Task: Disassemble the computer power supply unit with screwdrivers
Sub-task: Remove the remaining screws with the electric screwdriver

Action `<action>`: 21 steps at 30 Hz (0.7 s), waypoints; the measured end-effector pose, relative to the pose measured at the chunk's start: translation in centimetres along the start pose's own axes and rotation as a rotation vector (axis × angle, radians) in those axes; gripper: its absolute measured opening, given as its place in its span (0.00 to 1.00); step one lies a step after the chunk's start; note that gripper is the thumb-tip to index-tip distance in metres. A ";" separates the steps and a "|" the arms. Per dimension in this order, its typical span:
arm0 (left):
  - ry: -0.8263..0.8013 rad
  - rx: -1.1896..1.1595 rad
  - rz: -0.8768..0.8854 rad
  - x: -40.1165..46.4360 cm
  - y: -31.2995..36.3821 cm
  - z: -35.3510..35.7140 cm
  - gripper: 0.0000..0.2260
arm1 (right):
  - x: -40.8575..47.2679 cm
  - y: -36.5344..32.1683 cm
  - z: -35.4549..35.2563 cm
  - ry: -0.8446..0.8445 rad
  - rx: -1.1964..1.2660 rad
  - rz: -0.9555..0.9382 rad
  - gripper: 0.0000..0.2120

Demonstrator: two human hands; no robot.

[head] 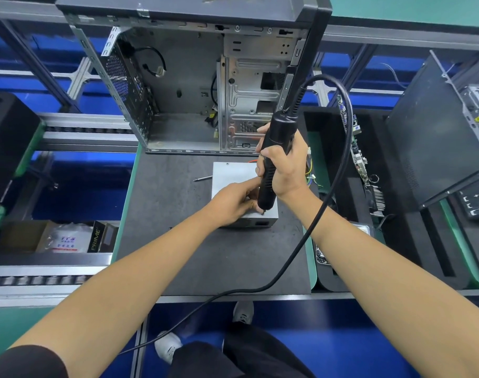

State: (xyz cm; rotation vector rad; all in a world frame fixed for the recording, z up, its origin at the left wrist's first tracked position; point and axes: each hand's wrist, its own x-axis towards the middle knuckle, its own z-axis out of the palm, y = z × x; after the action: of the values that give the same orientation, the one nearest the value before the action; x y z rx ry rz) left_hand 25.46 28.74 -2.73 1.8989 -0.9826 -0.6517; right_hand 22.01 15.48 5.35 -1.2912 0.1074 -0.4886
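Note:
A grey metal power supply unit lies on the dark foam mat in the middle of the bench. My right hand grips a black corded electric screwdriver, held nearly upright with its tip on the unit's near top edge. My left hand rests on the unit's top, its fingertips close around the screwdriver's tip; the screw itself is hidden. Coloured wires stick out behind my right hand.
An open, stripped computer case stands behind the unit. A loose screwdriver bit lies on the mat to the left. The tool's black cable loops right and down past the bench edge. Black foam trays with circuit boards sit right.

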 end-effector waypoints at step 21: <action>0.015 0.041 0.012 -0.3 -0.4 0.2 0.20 | -1.8 1.1 -0.8 -0.060 -0.046 -0.120 0.19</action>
State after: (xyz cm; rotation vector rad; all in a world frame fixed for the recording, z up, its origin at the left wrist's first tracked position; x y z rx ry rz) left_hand 25.29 29.07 -3.20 1.9298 -1.0045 -0.6138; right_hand 20.43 15.72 3.74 -1.3613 -0.0093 -0.5518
